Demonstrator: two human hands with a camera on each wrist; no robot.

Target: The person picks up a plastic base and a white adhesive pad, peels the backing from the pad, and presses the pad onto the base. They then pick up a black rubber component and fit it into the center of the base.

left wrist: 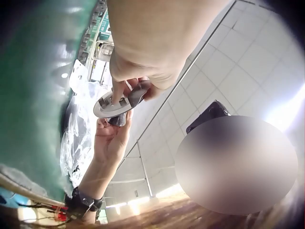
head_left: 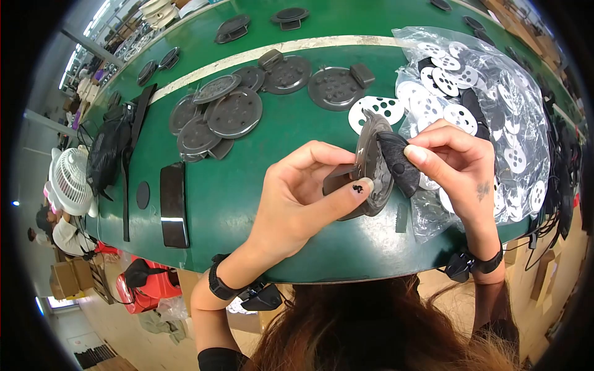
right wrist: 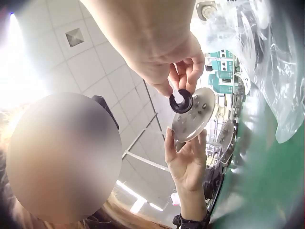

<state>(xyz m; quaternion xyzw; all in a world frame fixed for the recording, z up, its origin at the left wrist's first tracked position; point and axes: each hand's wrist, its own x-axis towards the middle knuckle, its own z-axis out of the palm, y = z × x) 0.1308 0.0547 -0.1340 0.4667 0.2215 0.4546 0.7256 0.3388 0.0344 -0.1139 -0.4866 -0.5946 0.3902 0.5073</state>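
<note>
My left hand grips a round dark grey plastic disc, tilted nearly on edge, with its thumb on the near rim. A block-like bracket sticks out from the disc's left side. My right hand pinches a black flexible pad between thumb and fingers, curled against the disc's right face. From the right wrist view, the disc shows several holes in its face, and the curled pad overlaps its edge. Behind the disc lies a white perforated disc on the green table.
A clear plastic bag with many white and some black perforated discs lies at the right. Several grey discs are grouped at the back left. A dark rectangular piece and a small black oval lie left, near a white fan.
</note>
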